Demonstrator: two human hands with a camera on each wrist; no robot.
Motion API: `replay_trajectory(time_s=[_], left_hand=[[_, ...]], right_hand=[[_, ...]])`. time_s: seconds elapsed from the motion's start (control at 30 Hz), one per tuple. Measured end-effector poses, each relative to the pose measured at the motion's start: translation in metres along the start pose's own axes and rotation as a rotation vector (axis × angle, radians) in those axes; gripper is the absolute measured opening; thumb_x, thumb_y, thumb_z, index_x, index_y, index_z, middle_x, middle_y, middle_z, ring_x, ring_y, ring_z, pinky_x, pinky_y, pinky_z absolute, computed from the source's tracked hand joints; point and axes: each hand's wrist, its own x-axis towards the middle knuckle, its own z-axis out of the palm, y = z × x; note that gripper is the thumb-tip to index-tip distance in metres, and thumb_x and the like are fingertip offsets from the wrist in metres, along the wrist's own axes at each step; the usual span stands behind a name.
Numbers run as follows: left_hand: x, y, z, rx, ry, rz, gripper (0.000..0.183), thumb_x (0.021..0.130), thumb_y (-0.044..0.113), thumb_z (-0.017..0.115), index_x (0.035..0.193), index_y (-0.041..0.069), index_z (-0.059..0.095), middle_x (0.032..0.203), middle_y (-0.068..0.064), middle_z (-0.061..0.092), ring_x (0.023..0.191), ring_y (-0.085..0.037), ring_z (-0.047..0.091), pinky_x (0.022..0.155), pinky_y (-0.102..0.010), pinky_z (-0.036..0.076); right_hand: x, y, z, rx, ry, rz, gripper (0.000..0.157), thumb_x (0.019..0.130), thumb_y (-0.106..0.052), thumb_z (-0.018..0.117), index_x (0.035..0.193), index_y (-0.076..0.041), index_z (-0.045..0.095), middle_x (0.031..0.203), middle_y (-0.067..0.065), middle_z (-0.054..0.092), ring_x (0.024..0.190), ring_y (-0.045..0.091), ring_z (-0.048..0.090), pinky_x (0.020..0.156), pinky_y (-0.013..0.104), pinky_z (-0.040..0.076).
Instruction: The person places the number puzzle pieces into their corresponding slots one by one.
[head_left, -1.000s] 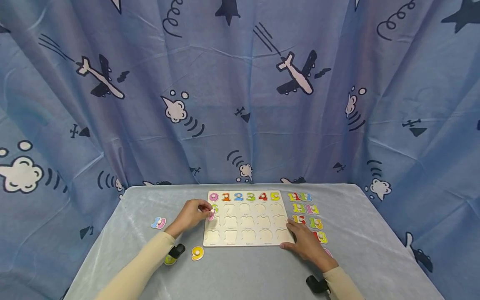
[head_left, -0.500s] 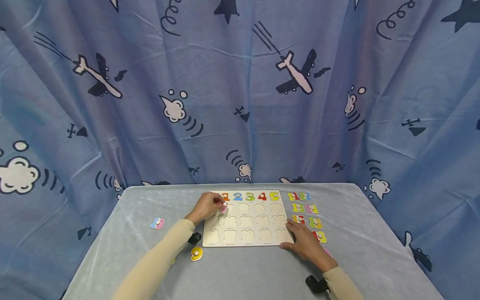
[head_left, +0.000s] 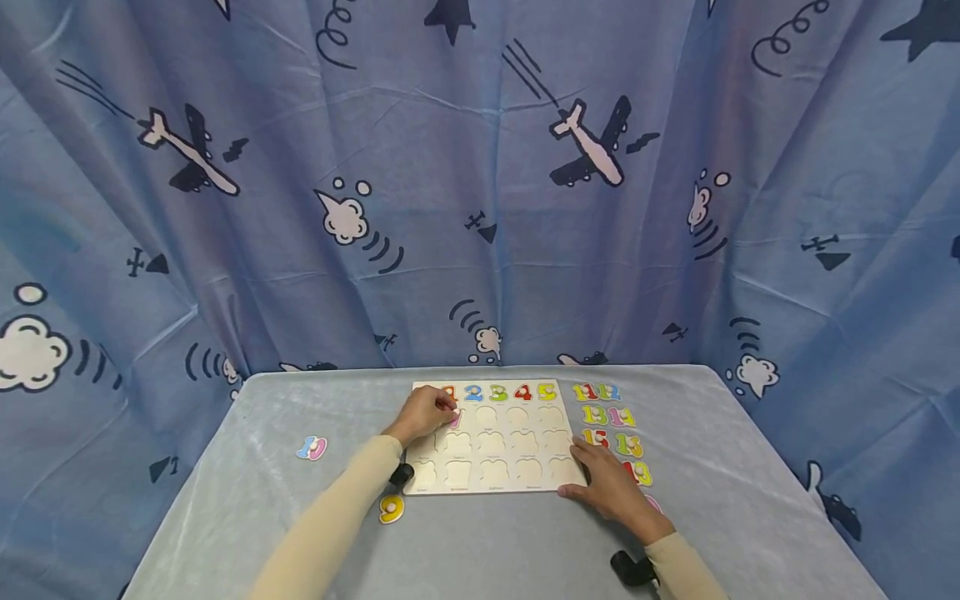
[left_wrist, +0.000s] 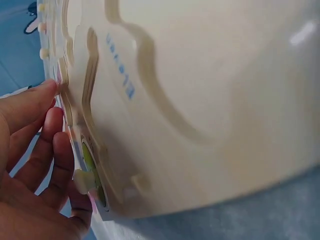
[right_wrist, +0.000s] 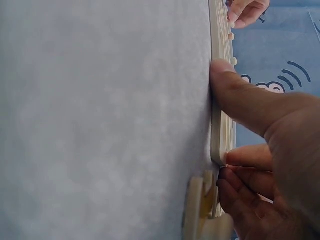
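Note:
My left hand [head_left: 427, 414] pinches a small pink number 7 puzzle piece [head_left: 454, 420] over the left part of the wooden number puzzle board [head_left: 476, 468], at the 7 recess in the second row. Whether the piece lies flat in the recess cannot be made out. In the left wrist view, the green knobbed piece [left_wrist: 92, 170] sits in the board beside my curled fingers. My right hand [head_left: 611, 487] holds the board's near right corner, thumb on the front edge and fingers along the right side. Red, blue, green and yellow numbers fill the visible top row.
Two-digit pieces [head_left: 618, 417] stand in pairs right of the board, some hidden by my right hand. A blue-and-pink 10 piece [head_left: 311, 448] lies at left. The yellow 9 piece [head_left: 391, 508] rests before the board's near left corner. A patterned curtain [head_left: 480, 183] hangs behind.
My left hand has moved right across the board with the pink 7, from beside the green 6 to the 7 recess. My right hand has stayed on the corner.

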Motion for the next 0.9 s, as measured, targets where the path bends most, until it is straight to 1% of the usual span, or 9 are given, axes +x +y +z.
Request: replay_trajectory(time_s=[0.07, 0.13, 0.27, 0.37, 0.5, 0.6, 0.7, 0.8, 0.9], left_hand=[[0.001, 0.0, 0.001, 0.006, 0.007, -0.007, 0.006, 0.079, 0.006, 0.079, 0.081, 0.009, 0.074, 0.071, 0.004, 0.064, 0.066, -0.005, 0.053, 0.066, -0.021, 0.043], [0.002, 0.001, 0.003, 0.028, 0.011, 0.006, 0.006, 0.079, 0.006, 0.078, 0.082, 0.009, 0.074, 0.071, 0.003, 0.065, 0.066, -0.004, 0.053, 0.068, -0.021, 0.044], [0.002, 0.002, 0.004, 0.043, 0.011, 0.009, 0.006, 0.079, 0.004, 0.078, 0.083, 0.009, 0.074, 0.07, 0.004, 0.066, 0.067, -0.004, 0.054, 0.071, -0.023, 0.044], [0.001, 0.003, 0.003, 0.025, 0.011, -0.007, 0.007, 0.079, 0.004, 0.078, 0.084, 0.008, 0.075, 0.071, 0.003, 0.066, 0.068, -0.005, 0.054, 0.073, -0.025, 0.044], [-0.003, 0.003, 0.0, -0.013, 0.021, 0.004, 0.009, 0.08, 0.004, 0.077, 0.089, 0.005, 0.075, 0.077, 0.0, 0.068, 0.07, -0.007, 0.056, 0.072, -0.024, 0.046], [-0.008, 0.0, -0.005, -0.035, 0.024, 0.026, 0.012, 0.082, 0.005, 0.076, 0.094, 0.004, 0.075, 0.083, -0.003, 0.07, 0.074, -0.009, 0.058, 0.072, -0.026, 0.048], [-0.015, 0.0, -0.013, -0.022, 0.027, 0.041, 0.014, 0.085, 0.009, 0.074, 0.098, 0.004, 0.075, 0.088, -0.003, 0.071, 0.08, -0.012, 0.061, 0.076, -0.029, 0.049], [-0.025, 0.001, -0.022, -0.002, 0.048, 0.065, 0.015, 0.087, 0.011, 0.073, 0.1, 0.005, 0.075, 0.092, -0.002, 0.072, 0.087, -0.016, 0.063, 0.081, -0.034, 0.05], [-0.037, 0.002, -0.033, -0.005, 0.072, 0.074, 0.014, 0.087, 0.011, 0.072, 0.099, 0.005, 0.075, 0.094, -0.002, 0.072, 0.09, -0.018, 0.065, 0.084, -0.037, 0.051]], right_hand=[[0.0, 0.0, 0.0, -0.004, 0.002, -0.001, 0.082, 0.073, -0.038, 0.084, 0.135, 0.007, 0.054, 0.146, 0.022, 0.049, 0.133, 0.045, 0.046, 0.109, 0.056, 0.037], [0.0, 0.0, 0.0, -0.001, 0.004, 0.0, 0.082, 0.073, -0.038, 0.084, 0.135, 0.007, 0.054, 0.146, 0.022, 0.049, 0.133, 0.045, 0.046, 0.109, 0.056, 0.037], [0.0, -0.001, 0.001, 0.001, 0.009, -0.009, 0.082, 0.073, -0.038, 0.084, 0.135, 0.007, 0.055, 0.145, 0.022, 0.05, 0.133, 0.045, 0.046, 0.108, 0.056, 0.037], [0.0, -0.001, 0.001, 0.0, 0.01, -0.011, 0.082, 0.073, -0.038, 0.084, 0.134, 0.007, 0.055, 0.145, 0.023, 0.05, 0.133, 0.045, 0.046, 0.108, 0.056, 0.037], [0.0, -0.001, 0.0, 0.003, 0.003, -0.002, 0.082, 0.073, -0.039, 0.084, 0.135, 0.006, 0.055, 0.146, 0.022, 0.049, 0.133, 0.045, 0.046, 0.108, 0.056, 0.037], [-0.001, -0.002, 0.0, 0.003, -0.001, 0.0, 0.082, 0.073, -0.04, 0.083, 0.135, 0.006, 0.055, 0.146, 0.022, 0.049, 0.133, 0.045, 0.046, 0.108, 0.056, 0.037], [-0.001, -0.001, 0.0, 0.002, -0.001, 0.001, 0.082, 0.073, -0.04, 0.083, 0.135, 0.006, 0.055, 0.145, 0.022, 0.05, 0.133, 0.045, 0.046, 0.109, 0.056, 0.037], [-0.001, -0.001, 0.001, 0.001, 0.0, 0.001, 0.083, 0.072, -0.041, 0.084, 0.134, 0.006, 0.055, 0.145, 0.022, 0.05, 0.133, 0.045, 0.046, 0.108, 0.056, 0.036], [-0.001, -0.001, 0.001, 0.0, -0.001, 0.004, 0.083, 0.072, -0.04, 0.084, 0.134, 0.006, 0.055, 0.146, 0.022, 0.049, 0.133, 0.045, 0.046, 0.108, 0.056, 0.036]])
